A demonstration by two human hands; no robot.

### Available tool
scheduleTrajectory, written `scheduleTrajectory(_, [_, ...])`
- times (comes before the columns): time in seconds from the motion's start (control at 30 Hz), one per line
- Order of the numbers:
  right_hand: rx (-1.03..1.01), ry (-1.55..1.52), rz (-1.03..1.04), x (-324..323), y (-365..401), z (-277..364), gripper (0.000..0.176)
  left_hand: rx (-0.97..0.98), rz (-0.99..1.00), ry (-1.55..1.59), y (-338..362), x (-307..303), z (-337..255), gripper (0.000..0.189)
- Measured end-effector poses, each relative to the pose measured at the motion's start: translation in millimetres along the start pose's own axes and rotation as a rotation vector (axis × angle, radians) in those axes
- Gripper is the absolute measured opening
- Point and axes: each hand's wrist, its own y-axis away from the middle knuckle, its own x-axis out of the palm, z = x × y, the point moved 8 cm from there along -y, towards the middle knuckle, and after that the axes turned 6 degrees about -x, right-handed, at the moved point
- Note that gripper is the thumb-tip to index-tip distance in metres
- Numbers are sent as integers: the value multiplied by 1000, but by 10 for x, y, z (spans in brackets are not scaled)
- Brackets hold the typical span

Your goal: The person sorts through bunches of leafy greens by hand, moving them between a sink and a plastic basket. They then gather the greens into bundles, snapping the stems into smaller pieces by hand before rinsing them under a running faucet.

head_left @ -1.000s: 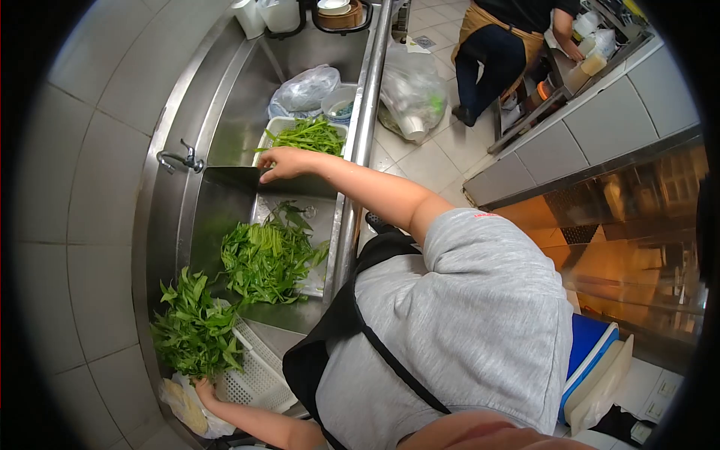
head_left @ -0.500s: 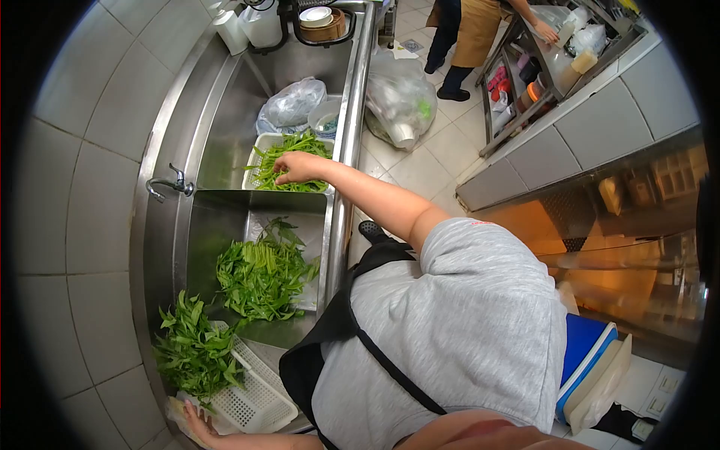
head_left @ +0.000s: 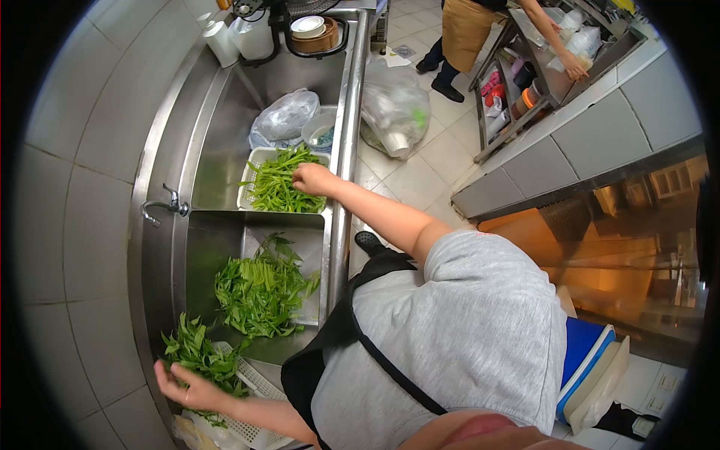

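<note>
At 7 o'clock, closest to your body, your left hand (head_left: pixel 184 386) is now lying open, fingers spread, against the leafy bunch (head_left: pixel 199 352) on the white basket (head_left: pixel 255 377). A second ago it was tucked under that bunch, so it is no longer carrying it.

Going farther, at 9 o'clock, the loose greens (head_left: pixel 262 289) are lying in the sink basin (head_left: pixel 206 247), and nothing has been moving there. The tap (head_left: pixel 169 204) is standing over the basin's far corner.

At 11 o'clock your right hand (head_left: pixel 311 180) has been travelling from the basin's divider wall onto the stems (head_left: pixel 277 187) in the white tray (head_left: pixel 253 156). Its fingers are bending down into them, but I cannot tell if they are gripping. So the work is shifting to this tray.

Just behind it a plastic bag (head_left: pixel 283 116) and a small bowl (head_left: pixel 321 135) are crowding the far sink. At 1 o'clock a co-worker (head_left: pixel 465 30) is standing well apart.
</note>
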Motion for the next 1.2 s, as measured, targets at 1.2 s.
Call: scheduleTrajectory(1.2, [960, -227, -1164, -3227, 2445, -3346, 58, -692, 1463, -372, 2211, 1902, 1414, 60])
